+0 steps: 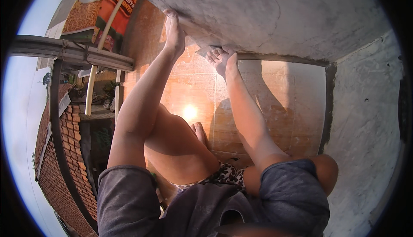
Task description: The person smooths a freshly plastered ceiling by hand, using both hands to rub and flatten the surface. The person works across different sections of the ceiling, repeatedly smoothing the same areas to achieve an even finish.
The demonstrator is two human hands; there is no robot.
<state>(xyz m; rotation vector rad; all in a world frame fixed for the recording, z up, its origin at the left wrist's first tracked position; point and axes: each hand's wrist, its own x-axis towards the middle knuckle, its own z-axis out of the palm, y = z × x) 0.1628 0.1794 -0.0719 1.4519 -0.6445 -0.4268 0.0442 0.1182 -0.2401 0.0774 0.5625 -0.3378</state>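
My left hand [174, 33] rests against the lower part of the grey plastered wall [266, 13], its fingers stretched out and holding nothing. To its right, my right hand [223, 60] is closed with curled fingers at the foot of the same wall. A thin, flat grey scraper-like blade [205, 50] pokes out beside these fingers; the rest of it is hidden by the hand. Pale dust coats both hands. Below them lies the orange-brown tiled floor [202, 86], with a bright sun reflection on it.
A second grey wall [365, 99] stands on the right, with a dark unfinished strip [329, 103] along its foot. On the left are a metal railing beam [73, 50], a pale pole [103, 43], a printed banner [103, 9] and a tiled roof [64, 159]. My bent legs [180, 146] fill the near middle.
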